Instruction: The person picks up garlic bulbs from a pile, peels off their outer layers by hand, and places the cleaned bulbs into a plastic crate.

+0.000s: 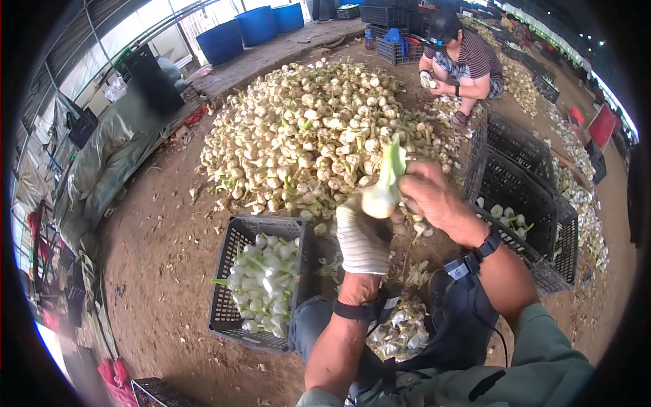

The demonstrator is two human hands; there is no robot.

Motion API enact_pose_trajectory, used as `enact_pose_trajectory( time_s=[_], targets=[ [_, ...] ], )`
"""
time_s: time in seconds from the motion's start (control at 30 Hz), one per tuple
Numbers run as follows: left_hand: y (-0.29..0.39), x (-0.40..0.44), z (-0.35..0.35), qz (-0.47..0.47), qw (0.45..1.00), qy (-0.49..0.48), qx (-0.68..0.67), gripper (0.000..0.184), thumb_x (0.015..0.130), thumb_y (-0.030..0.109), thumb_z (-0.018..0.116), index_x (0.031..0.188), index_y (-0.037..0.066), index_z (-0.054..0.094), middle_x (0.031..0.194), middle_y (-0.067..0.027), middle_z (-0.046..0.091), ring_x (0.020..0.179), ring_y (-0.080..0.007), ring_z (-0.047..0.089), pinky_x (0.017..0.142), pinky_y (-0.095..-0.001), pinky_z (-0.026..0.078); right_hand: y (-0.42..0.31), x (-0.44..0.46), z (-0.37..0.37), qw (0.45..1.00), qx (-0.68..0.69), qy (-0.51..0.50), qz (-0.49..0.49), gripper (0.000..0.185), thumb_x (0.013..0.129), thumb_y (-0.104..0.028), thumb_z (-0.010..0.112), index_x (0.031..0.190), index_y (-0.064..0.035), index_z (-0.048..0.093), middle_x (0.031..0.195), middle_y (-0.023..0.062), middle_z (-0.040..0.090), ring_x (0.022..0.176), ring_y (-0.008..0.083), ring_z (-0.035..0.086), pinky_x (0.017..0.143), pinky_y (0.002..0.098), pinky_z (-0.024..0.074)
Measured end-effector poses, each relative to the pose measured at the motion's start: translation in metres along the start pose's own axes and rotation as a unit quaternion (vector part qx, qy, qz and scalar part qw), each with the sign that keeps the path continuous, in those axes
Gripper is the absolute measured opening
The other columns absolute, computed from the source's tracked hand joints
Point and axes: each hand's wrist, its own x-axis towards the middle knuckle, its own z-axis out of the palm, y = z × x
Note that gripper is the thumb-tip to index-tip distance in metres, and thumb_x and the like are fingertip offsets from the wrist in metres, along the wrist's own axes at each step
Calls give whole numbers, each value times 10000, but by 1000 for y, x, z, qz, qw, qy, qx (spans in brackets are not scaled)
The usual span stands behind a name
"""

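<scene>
A pale garlic bulb (381,199) with a green stem pointing up is held between my two hands, over the near edge of a big pile. My left hand (361,237), in a striped white glove, is closed around the bulb's lower side; its fingertips are partly hidden. Bare fingers of my right hand (434,198) pinch the bulb and the base of its stem from the right. Whether a small tool sits in that hand is not visible. Peeled white garlic bulbs (264,281) fill a black crate (222,308) beside my left knee.
The heap of unpeeled garlic (298,136) spreads ahead. Black crates (519,183) stand at the right, one with a few peeled bulbs. Peel scraps (400,332) lie between my feet. A co-worker (468,64) squats beyond the heap. Blue tubs (256,26) stand behind.
</scene>
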Motion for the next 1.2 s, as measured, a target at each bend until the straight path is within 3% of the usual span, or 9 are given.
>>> enact_pose_trajectory(
  time_s=[0.4,0.5,0.57,0.67,0.8,0.83,1.1,1.17,1.2],
  targets=[
    [-22,0,-10,135,969,74,193,372,945,449,531,1009,92,608,834,-28,622,673,-144,585,548,-299,468,3,-20,0,999,-15,-33,32,322,947,-318,614,1085,-27,612,737,-7,605,484,26,442,397,182,341],
    [-13,-14,12,174,962,41,207,608,948,417,554,1386,27,394,1086,-111,572,900,-187,577,745,-306,501,17,-15,-7,995,25,-78,-49,245,973,-273,575,1025,-36,601,626,-18,529,448,42,426,363,185,302],
    [-11,-25,29,208,937,51,274,704,898,421,630,1421,34,362,1177,-133,540,989,-208,554,780,-327,497,2,-22,-3,993,39,-80,-82,196,972,-129,539,962,58,595,825,74,629,642,125,601,545,226,559],
    [-18,-19,19,250,910,70,324,723,879,390,673,1414,7,372,1162,-130,551,1016,-192,534,884,-304,456,19,-12,4,974,143,-83,-153,194,965,-219,579,974,-37,642,680,29,602,488,62,458,407,213,373],
    [-1,-4,17,44,986,145,65,612,865,683,494,883,78,582,742,-16,584,612,-125,572,493,-215,442,12,-25,4,993,81,-66,-60,266,972,-285,576,1000,-26,631,576,-9,489,448,54,391,388,223,320],
    [15,-17,9,-99,990,-69,66,595,865,691,478,828,103,558,676,20,572,515,-97,533,430,-203,401,20,-24,4,992,76,-73,-69,283,974,-302,574,971,-24,626,554,-26,461,436,50,370,382,228,304],
    [-15,-6,2,178,934,75,300,684,855,674,526,1097,39,601,1014,-109,606,840,-199,587,727,-296,496,12,-22,1,995,6,-30,-96,252,957,-295,599,910,-48,610,638,-10,561,468,33,452,375,202,327],
    [-14,-9,9,303,857,94,407,616,868,640,532,1054,57,602,913,-95,622,690,-177,596,554,-268,497,19,-19,7,993,98,-18,-67,265,959,-238,580,1007,19,619,702,19,609,465,52,468,361,203,360],
    [-11,-5,5,161,954,108,230,595,877,635,512,1019,64,600,822,-79,616,584,-164,568,461,-256,453,16,-21,8,989,140,-40,-27,273,957,-244,585,1033,18,608,714,24,614,458,48,467,359,200,351]
  ],
)
